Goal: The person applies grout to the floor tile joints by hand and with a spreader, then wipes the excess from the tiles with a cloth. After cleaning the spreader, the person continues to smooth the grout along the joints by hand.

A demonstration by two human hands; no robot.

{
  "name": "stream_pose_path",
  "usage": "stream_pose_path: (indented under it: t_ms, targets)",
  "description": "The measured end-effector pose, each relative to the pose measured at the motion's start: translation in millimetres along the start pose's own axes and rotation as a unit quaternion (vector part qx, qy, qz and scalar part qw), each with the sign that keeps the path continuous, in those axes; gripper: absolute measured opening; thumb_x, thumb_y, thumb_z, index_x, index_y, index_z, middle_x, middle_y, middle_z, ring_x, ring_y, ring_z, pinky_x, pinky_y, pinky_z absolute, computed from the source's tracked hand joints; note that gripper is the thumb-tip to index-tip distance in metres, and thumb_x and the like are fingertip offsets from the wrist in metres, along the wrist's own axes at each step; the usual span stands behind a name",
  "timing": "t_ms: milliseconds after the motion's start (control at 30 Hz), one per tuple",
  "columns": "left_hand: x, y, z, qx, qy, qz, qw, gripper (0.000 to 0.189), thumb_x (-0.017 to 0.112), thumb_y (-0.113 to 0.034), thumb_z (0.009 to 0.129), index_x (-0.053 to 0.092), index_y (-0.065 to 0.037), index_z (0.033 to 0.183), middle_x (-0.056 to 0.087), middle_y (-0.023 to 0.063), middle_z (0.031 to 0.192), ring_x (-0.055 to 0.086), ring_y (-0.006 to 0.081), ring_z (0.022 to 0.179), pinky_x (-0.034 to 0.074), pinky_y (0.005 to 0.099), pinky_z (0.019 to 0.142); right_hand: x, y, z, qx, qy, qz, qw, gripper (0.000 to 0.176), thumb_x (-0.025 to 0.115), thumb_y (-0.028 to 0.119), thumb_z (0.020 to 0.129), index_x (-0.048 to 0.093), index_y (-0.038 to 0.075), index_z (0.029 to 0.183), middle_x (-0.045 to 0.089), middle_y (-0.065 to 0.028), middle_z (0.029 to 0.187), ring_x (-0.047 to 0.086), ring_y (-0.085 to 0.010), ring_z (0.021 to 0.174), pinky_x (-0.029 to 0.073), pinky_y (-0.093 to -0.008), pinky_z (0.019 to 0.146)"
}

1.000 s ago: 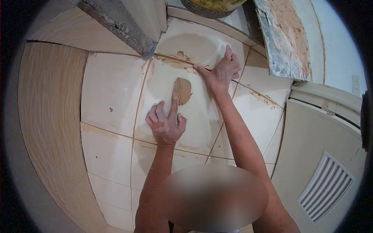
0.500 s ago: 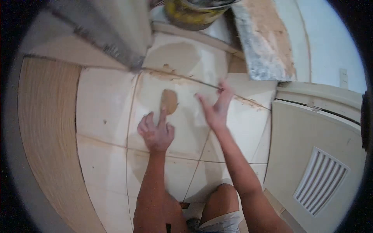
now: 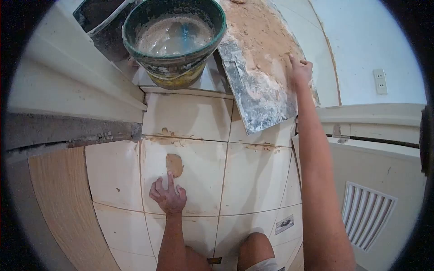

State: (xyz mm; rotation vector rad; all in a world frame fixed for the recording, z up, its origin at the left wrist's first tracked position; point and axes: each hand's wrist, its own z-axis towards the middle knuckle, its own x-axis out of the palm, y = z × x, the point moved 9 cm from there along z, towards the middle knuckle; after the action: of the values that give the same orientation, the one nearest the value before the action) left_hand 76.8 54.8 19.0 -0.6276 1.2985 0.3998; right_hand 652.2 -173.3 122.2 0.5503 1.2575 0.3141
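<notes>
My left hand [image 3: 168, 195] is low over the tiled floor [image 3: 199, 167], index finger stretched onto the lower edge of a small tan piece [image 3: 174, 165], the other fingers apart and partly bent. What the piece is made of is hard to tell. My right hand [image 3: 302, 70] reaches far forward to the right edge of a flat board [image 3: 266, 101] coated with brownish, wet-looking material [image 3: 257, 34]. Its fingers are closed at that edge, and what they hold, if anything, is too small to make out.
A bucket [image 3: 176, 67] of cloudy water stands left of the board, with a dark container [image 3: 106, 27] behind it. A louvered door panel [image 3: 368, 214] is at the right, a wood-grained panel [image 3: 63, 194] at the left. Brown residue [image 3: 262, 147] lies along tile joints.
My right hand has gone from open above the tiles to the board's right edge, its fingers now closed. My left index finger stays at the tan piece. The view has shifted, showing more bucket and board.
</notes>
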Motion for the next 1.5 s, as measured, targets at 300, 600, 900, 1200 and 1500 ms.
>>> stream_pose_path:
  t_ms: [300,600,900,1200,1500]
  targets:
    - [1,0,0,0.018,-0.002,0.001,1.000,0.059,0.060,-0.026,0.071,0.060,-0.012,0.129,0.043,0.0184,0.124,0.038,0.0377,0.114,0.032,0.0538,0.097,39,-12,40,0.129,0.103,-0.059,0.985,0.116,0.081,0.067,0.060,0.031,-0.003,0.137,0.037,-0.0296,0.141,0.042,-0.0426,0.129,0.041,-0.0503,0.105]
    - [2,3,-2,0.005,-0.001,-0.014,1.000,0.060,0.060,-0.024,0.071,0.060,-0.015,0.130,0.042,0.0160,0.124,0.038,0.0357,0.114,0.032,0.0540,0.097,28,15,30,0.074,0.103,-0.068,0.990,0.105,0.082,0.045,0.070,0.021,-0.002,0.140,0.031,-0.0348,0.143,0.043,-0.0488,0.128,0.043,-0.0496,0.104]
    - [2,7,-2,-0.017,-0.002,-0.016,1.000,0.060,0.061,-0.028,0.073,0.059,-0.018,0.132,0.045,0.0158,0.124,0.039,0.0365,0.115,0.032,0.0539,0.098,-96,107,-160,-0.255,-0.013,0.226,0.940,0.043,0.076,0.014,0.080,0.050,0.002,0.113,0.046,-0.0019,0.091,0.042,-0.0125,0.076,0.040,-0.0288,0.070]
    - [1,7,-2,-0.016,0.003,-0.023,1.000,0.061,0.060,-0.029,0.076,0.057,-0.015,0.135,0.047,0.0179,0.125,0.042,0.0387,0.115,0.031,0.0542,0.101,45,46,-410,-0.297,0.189,0.088,0.932,0.059,0.077,0.023,0.074,0.046,0.000,0.120,0.044,-0.0139,0.102,0.042,-0.0293,0.099,0.036,-0.0404,0.090]
    - [-1,6,-3,-0.007,-0.015,-0.037,0.999,0.063,0.060,-0.027,0.075,0.055,-0.014,0.137,0.048,0.0183,0.124,0.041,0.0377,0.115,0.032,0.0534,0.099,67,54,-390,-0.235,0.236,0.019,0.943,0.071,0.082,0.029,0.071,0.045,0.001,0.125,0.044,-0.0197,0.119,0.041,-0.0360,0.114,0.032,-0.0448,0.101]
